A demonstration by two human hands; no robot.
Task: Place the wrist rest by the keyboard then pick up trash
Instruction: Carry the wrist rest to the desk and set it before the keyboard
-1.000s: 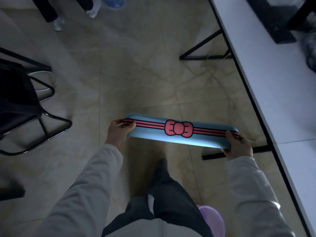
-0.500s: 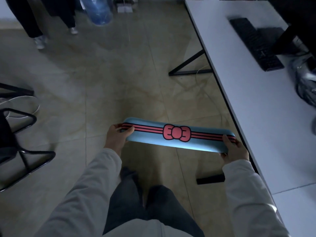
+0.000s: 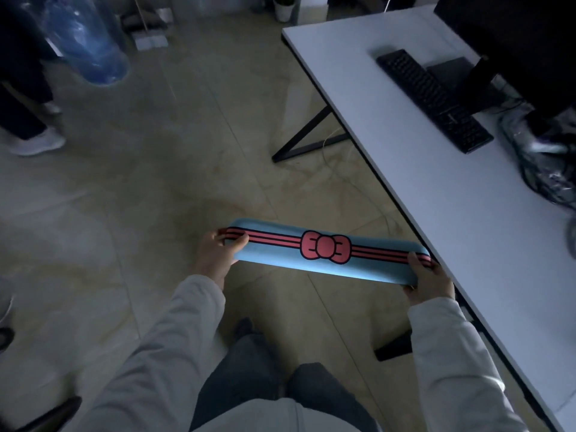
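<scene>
I hold a long blue wrist rest with red stripes and a red bow, level above the floor beside the desk. My left hand grips its left end and my right hand grips its right end, close to the desk's edge. A black keyboard lies on the white desk at the upper right, well beyond the wrist rest. Crumpled clear plastic lies on the desk to the right of the keyboard.
A dark monitor stands behind the keyboard. Black desk legs and a thin cable run under the desk. A blue water jug and another person's legs are at the upper left. The floor is tiled.
The view has tilted up and moved toward the desk, so the keyboard and monitor show more fully. Both hands still hold the wrist rest, now nearer the desk edge.
</scene>
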